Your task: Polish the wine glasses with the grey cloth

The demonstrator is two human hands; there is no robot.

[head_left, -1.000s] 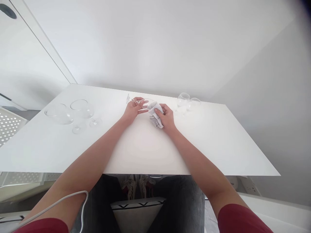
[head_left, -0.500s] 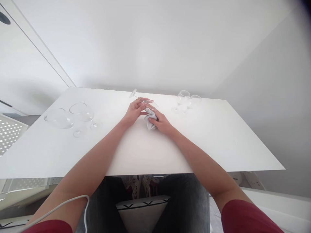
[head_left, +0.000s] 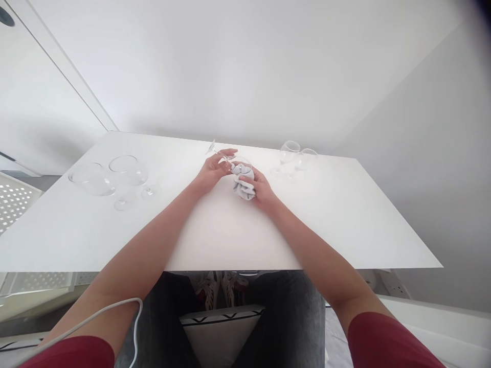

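Over the back middle of the white table, my left hand (head_left: 215, 166) is closed around a clear wine glass (head_left: 227, 159). The glass is tilted on its side, with its foot pointing to the upper left and its bowl towards my other hand. My right hand (head_left: 261, 188) grips a crumpled white cloth (head_left: 244, 187) and presses it against the bowl. Part of the bowl is hidden by the cloth and fingers.
Two large wine glasses, one the left glass (head_left: 92, 181) and one the nearer-middle glass (head_left: 132, 171), stand on the table's left. Two smaller glasses (head_left: 289, 151) stand at the back right. The table (head_left: 345, 220) meets a wall behind. A white cable (head_left: 99, 311) crosses my left arm.
My right hand and the cloth have shifted slightly right along the bowl, and the cloth is bunched differently. My left hand keeps its hold on the glass. The view has tilted a little.
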